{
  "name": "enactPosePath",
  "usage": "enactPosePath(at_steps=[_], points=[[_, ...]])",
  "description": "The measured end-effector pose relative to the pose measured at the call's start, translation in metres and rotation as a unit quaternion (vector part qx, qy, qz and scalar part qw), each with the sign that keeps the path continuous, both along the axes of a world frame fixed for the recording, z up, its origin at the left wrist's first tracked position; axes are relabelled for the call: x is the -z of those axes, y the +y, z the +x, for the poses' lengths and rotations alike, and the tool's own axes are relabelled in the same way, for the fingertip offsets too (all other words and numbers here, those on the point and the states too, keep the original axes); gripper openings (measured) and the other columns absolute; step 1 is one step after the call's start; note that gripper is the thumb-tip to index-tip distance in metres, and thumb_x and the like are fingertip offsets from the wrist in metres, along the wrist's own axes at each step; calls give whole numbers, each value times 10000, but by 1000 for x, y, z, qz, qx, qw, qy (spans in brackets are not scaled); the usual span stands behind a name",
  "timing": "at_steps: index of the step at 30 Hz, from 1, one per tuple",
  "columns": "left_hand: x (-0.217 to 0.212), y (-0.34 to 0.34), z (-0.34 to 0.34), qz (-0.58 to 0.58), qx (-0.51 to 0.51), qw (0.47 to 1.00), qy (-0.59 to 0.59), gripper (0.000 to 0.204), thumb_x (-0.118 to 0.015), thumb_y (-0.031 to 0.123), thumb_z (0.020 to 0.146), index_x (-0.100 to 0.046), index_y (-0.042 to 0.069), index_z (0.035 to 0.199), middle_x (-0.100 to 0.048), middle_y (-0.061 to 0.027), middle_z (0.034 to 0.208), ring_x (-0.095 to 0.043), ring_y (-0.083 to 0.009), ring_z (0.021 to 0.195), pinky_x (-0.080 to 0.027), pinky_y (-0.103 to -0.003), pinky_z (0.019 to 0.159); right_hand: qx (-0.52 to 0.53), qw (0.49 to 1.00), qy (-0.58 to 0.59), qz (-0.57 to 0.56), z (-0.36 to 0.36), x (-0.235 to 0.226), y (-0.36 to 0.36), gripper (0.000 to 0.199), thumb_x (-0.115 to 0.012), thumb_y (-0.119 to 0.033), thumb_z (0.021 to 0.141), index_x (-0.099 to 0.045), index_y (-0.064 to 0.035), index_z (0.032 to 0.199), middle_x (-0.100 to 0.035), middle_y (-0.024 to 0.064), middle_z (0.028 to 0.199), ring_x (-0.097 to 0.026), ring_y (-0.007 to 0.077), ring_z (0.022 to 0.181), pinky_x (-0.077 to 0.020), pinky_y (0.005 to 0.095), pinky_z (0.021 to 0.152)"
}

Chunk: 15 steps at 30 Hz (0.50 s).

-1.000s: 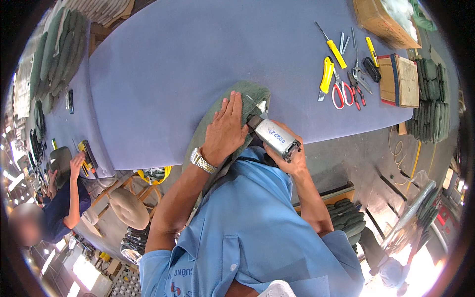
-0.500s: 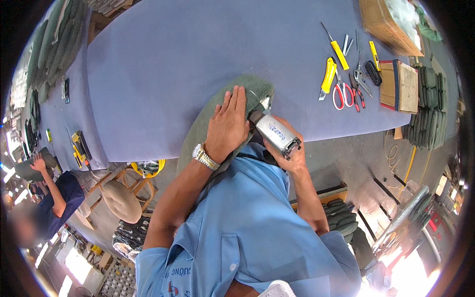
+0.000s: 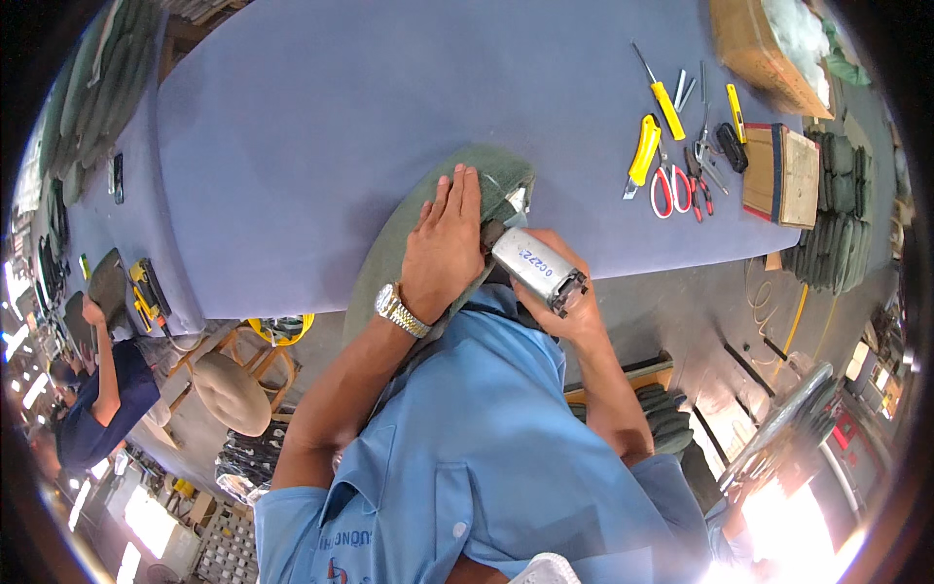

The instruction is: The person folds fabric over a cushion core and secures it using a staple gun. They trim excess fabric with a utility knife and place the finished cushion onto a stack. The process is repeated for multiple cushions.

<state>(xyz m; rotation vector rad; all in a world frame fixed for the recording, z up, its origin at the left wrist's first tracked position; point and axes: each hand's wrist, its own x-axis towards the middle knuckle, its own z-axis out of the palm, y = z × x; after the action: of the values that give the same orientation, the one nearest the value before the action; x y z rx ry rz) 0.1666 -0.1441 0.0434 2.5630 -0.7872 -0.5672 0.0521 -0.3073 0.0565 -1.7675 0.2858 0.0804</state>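
A dark green padded seat cushion stands tilted at the table's near edge, leaning toward my body. My left hand, with a metal watch on its wrist, lies flat on its upper face, fingers stretched out together. In my right hand is a silver pneumatic staple gun, my fingers wrapped round its grip, mostly hidden underneath. Its dark nose meets the cushion's right edge beside my left palm. A pale patch of the cushion's underside shows just beyond the nose. Whether the nose presses on the fabric I cannot tell.
On the blue-grey table, scissors, a yellow utility knife, pliers and a yellow-handled screwdriver lie at right. Cardboard boxes stand beyond them. A co-worker handles dark panels at far left.
My hands and the staple gun keep nearly the same place on the cushion; the view has shifted slightly. At far left, the co-worker has moved and a dark panel now stands more upright.
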Motion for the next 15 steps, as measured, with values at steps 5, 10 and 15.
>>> enactPosePath(at_steps=[5,10,15], points=[[-4,14,19,-81,59,993,59,817,-695,157,915,-276,0,1599,-339,-245,1640,-345,-393,1517,-348,-482,1209,31,999,-18,18,0,13,3,563,-780,-12,764,-624,-47,1304,-738,142,1118,-727,221,1050,-537,320,941],[-3,50,59,-288,-70,832,469,737,-529,390,1078,-211,45,1647,-204,-207,1709,-144,-332,1597,-150,-436,1286,29,999,-26,-14,-3,22,7,550,-794,-60,767,-637,-48,1293,-754,131,1074,-732,213,1014,-546,326,927],[33,65,46,-192,-46,917,347,699,-311,527,1112,-229,94,1654,-115,-207,1726,-42,-316,1608,-57,-415,1294,27,999,-44,6,1,27,10,543,-791,-49,766,-636,-43,1286,-750,124,1060,-726,208,992,-546,325,917]])
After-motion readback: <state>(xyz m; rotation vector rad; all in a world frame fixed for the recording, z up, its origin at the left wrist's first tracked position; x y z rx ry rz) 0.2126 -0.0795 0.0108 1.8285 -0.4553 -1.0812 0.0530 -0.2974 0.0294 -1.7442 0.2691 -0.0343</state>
